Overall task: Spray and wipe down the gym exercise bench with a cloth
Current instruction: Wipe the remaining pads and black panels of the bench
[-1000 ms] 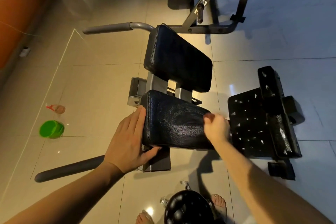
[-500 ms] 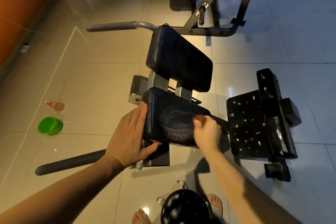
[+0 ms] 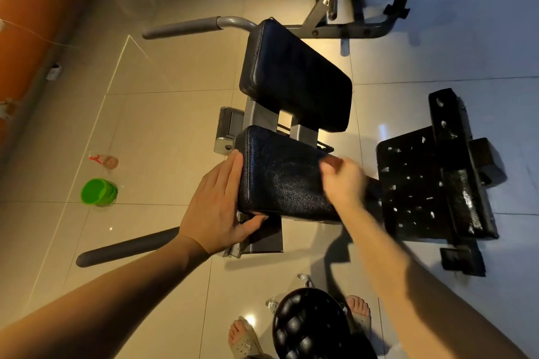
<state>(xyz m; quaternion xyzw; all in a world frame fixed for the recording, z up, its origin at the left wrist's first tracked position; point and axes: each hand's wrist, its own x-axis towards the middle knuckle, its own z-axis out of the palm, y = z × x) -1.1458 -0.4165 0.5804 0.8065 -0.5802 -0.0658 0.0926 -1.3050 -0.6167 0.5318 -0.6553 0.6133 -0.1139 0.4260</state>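
The bench has a black seat pad (image 3: pixel 280 178) and a tilted black back pad (image 3: pixel 294 73) on a grey frame. My left hand (image 3: pixel 215 207) rests flat against the seat pad's left edge, with the thumb hooked under its front corner. My right hand (image 3: pixel 344 183) is curled and motion-blurred on the right part of the seat pad. It is bunched round a dark cloth that barely shows under the fingers. Faint wipe streaks mark the pad. A small spray bottle (image 3: pixel 103 160) with a red trigger stands on the floor at the left.
A green tub (image 3: pixel 99 192) sits on the tiles near the spray bottle. Grey handle bars (image 3: pixel 125 248) stick out to the left. A black footplate (image 3: pixel 420 183) lies at the right. A black tufted stool (image 3: pixel 315 326) and my feet are below. More gym frame (image 3: pixel 350 29) stands behind.
My right hand has slid over the right part of the seat pad, first toward its front edge and then farther back. My left hand has stayed on the left edge.
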